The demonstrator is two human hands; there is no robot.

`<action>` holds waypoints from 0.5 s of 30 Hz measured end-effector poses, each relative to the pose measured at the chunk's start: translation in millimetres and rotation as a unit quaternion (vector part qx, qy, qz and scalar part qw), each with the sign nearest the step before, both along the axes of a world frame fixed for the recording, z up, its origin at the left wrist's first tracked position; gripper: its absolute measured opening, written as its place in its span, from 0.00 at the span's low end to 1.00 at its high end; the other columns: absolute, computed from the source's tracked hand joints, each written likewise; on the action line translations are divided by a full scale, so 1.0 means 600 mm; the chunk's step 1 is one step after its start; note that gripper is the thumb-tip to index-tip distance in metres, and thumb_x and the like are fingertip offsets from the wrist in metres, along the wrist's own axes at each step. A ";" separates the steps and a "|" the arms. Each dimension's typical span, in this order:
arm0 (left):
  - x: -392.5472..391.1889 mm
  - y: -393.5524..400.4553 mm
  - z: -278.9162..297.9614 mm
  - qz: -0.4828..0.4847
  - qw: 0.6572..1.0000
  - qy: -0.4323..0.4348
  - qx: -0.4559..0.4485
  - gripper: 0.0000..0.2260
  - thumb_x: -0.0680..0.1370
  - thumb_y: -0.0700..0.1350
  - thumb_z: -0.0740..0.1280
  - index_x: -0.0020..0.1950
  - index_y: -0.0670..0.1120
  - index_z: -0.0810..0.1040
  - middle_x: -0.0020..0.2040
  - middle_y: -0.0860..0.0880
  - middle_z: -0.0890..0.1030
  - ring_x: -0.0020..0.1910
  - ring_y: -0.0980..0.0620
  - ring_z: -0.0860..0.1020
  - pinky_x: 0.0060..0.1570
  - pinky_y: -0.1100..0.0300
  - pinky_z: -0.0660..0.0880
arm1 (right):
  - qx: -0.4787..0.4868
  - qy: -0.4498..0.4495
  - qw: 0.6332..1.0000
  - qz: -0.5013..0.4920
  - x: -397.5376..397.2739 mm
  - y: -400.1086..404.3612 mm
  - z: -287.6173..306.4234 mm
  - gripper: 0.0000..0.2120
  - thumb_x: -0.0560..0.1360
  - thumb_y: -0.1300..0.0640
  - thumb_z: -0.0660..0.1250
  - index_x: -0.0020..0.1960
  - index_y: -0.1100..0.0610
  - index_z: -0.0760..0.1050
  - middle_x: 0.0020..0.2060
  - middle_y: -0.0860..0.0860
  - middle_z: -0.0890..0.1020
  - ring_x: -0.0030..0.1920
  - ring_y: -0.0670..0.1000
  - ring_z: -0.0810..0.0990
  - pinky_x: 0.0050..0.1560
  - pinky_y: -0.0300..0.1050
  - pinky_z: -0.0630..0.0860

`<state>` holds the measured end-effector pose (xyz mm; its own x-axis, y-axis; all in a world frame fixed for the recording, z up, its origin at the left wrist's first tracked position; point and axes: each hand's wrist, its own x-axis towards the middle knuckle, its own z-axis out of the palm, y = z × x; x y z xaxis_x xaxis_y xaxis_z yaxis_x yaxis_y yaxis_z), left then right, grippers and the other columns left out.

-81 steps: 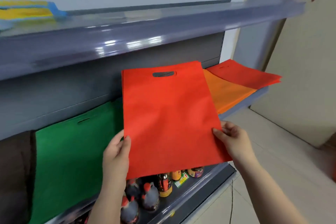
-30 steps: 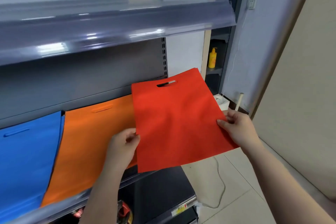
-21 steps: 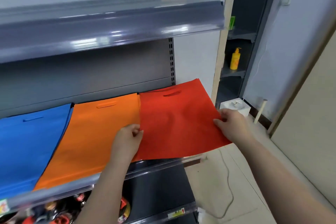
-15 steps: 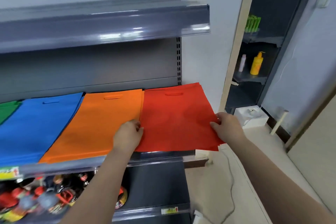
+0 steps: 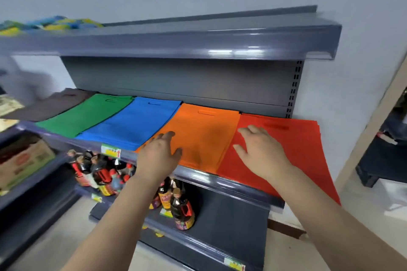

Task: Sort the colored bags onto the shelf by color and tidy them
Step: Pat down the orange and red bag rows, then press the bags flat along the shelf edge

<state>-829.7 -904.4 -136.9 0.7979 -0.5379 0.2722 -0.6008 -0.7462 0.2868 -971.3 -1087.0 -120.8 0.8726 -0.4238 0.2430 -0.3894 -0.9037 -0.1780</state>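
Observation:
Flat bags lie side by side on the middle shelf (image 5: 198,177): a dark brown stack (image 5: 52,103) at the left, then green (image 5: 88,114), blue (image 5: 132,123), orange (image 5: 204,134) and red (image 5: 304,149) at the right end. The red stack overhangs the shelf's front edge. My left hand (image 5: 159,155) hovers open over the front left corner of the orange bags. With spread fingers, my right hand (image 5: 259,152) lies open over the left part of the red stack. Neither hand holds a bag.
A grey upper shelf (image 5: 198,42) juts out above the bags, with yellow and blue items (image 5: 50,24) at its left end. Several sauce bottles (image 5: 101,171) stand on the lower shelf. A cardboard box (image 5: 22,160) sits at the left. A dark rack (image 5: 387,156) stands at the right.
The red bag that both hands held has been laid on the red stack at the shelf's right end. Both hands have let go and now hover open above the orange and red bags.

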 end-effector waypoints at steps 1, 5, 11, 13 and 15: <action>0.013 0.029 0.011 0.018 1.000 -0.015 0.007 0.23 0.78 0.52 0.63 0.72 0.47 0.66 0.65 0.46 0.74 0.64 0.44 0.72 0.59 0.48 0.71 | -0.010 0.001 0.999 0.032 0.026 0.023 0.012 0.20 0.80 0.46 0.56 0.68 0.54 0.66 0.63 0.50 0.71 0.65 0.53 0.68 0.57 0.47 0.71; 0.065 0.161 0.053 0.111 0.989 -0.079 0.057 0.24 0.79 0.53 0.61 0.73 0.48 0.64 0.67 0.46 0.72 0.66 0.44 0.69 0.61 0.49 0.67 | -0.054 0.002 0.988 0.145 0.138 0.133 0.048 0.19 0.80 0.47 0.56 0.67 0.54 0.67 0.62 0.50 0.72 0.65 0.53 0.67 0.59 0.48 0.69; 0.144 0.372 0.105 0.225 0.961 -0.123 0.107 0.23 0.78 0.52 0.61 0.72 0.47 0.65 0.66 0.46 0.73 0.65 0.43 0.70 0.61 0.50 0.67 | -0.091 -0.016 0.957 0.274 0.300 0.337 0.088 0.19 0.81 0.48 0.54 0.69 0.56 0.65 0.63 0.52 0.71 0.66 0.54 0.66 0.63 0.51 0.65; 0.170 0.435 0.115 0.257 0.950 -0.130 0.118 0.22 0.78 0.51 0.60 0.71 0.47 0.65 0.66 0.46 0.72 0.65 0.44 0.69 0.60 0.50 0.66 | -0.101 -0.027 0.947 0.303 0.350 0.403 0.094 0.19 0.81 0.48 0.54 0.68 0.56 0.65 0.63 0.52 0.71 0.65 0.55 0.67 0.63 0.51 0.65; 0.193 0.495 0.122 0.281 0.943 -0.134 0.118 0.20 0.79 0.51 0.60 0.69 0.47 0.67 0.66 0.47 0.72 0.65 0.44 0.69 0.60 0.51 0.66 | -0.109 -0.035 0.936 0.333 0.395 0.470 0.095 0.19 0.80 0.49 0.55 0.68 0.56 0.65 0.63 0.53 0.71 0.64 0.55 0.67 0.62 0.51 0.65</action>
